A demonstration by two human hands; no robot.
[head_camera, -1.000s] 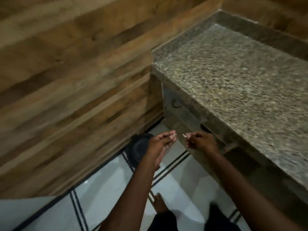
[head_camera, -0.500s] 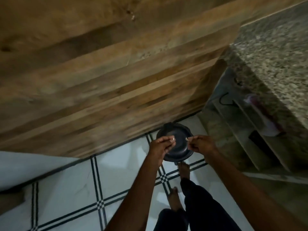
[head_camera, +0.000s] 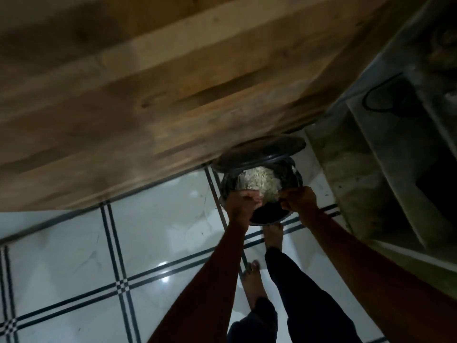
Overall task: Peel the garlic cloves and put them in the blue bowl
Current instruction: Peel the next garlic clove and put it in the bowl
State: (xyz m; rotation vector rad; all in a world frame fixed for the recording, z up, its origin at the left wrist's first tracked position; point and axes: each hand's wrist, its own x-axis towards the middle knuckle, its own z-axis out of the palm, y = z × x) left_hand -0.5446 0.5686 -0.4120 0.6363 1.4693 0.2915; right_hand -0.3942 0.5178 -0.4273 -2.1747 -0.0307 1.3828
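left hand (head_camera: 243,200): fingers curled, contents unclear | right hand (head_camera: 298,198): fingers curled, contents unclear | both over open round black bin (head_camera: 288,178) of pale scraps (head_camera: 259,180)

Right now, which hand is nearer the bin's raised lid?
Right. The right hand is below the lid's right half; the left hand sits lower, farther left over the bin.

No text, label, brand, number or sign can be read anywhere in this dim, blurred view.
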